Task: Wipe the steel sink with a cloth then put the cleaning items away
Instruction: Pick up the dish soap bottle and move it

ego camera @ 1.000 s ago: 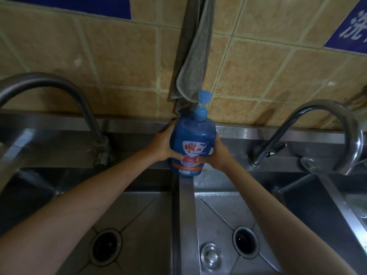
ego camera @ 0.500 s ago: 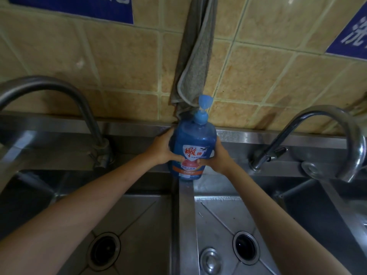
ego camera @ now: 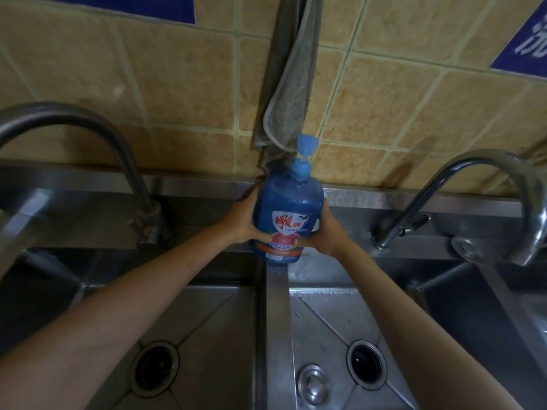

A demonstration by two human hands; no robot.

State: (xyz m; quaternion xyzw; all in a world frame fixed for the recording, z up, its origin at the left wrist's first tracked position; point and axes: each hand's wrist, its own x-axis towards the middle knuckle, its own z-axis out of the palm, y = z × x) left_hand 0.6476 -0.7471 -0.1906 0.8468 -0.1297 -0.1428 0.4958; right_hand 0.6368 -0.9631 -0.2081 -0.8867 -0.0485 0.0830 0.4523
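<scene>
1. The blue detergent bottle [ego camera: 288, 220] stands upright at the far end of the steel divider [ego camera: 276, 321] between the two basins, on the back ledge [ego camera: 414, 199] below the tiled wall; whether its base is fully seated or just above the steel cannot be told.
2. The left hand [ego camera: 241, 221] grasps the bottle's left side, fingers wrapped behind it and thumb across the label; the right hand [ego camera: 327, 232] grasps the right side in the same way, so the bottle is held between both.
3. The grey cloth [ego camera: 291, 84] hangs down the wall straight above, its lower end just behind the pump head [ego camera: 306, 146]; it looks already put away, which suggests the wiping is done and the bottle is the last item to stow.
4. To do this step well, I would set the base flat on the wide ledge rather than on the narrow divider; a base that overhangs an edge could tip into either basin.
5. Keep the pump clear of the cloth hem; snagging it could drag the cloth down.
6. Loosen both hands only once the bottle stands without wobble; wet steel is likely slippery.
7. A curved tap [ego camera: 88, 137] stands far left and another tap [ego camera: 444, 187] far right; a loose drain plug [ego camera: 313, 386] lies in the right basin, near its drain.
</scene>
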